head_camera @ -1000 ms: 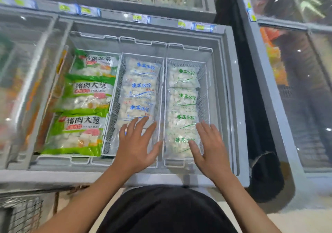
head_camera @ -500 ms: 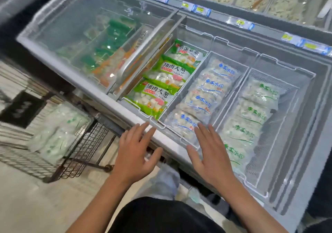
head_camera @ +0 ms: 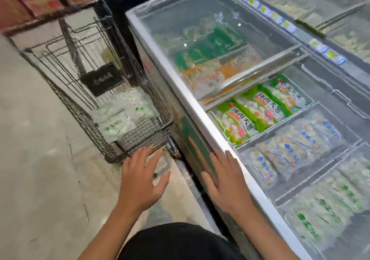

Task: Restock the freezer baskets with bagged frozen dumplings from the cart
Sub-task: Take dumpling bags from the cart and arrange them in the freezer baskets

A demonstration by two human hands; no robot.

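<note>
Lying ahead of fingers [head_camera: 148, 155] — dumpling bags [head_camera: 122, 117].

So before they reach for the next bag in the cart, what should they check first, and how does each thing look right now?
1. Both hands free: ok. The left hand and right hand are open and hold nothing.
2. Stock left in the cart: ok. Clear bags with green print lie in its bottom.
3. Cart within reach: ok, probably. It stands right beside the freezer, just ahead of the left hand.
4. Freezer lid slid clear of the baskets: ok.
5. Room in the green-print basket: cannot tell, the picture is blurred there.
6. How many bags remain: cannot tell.
</note>
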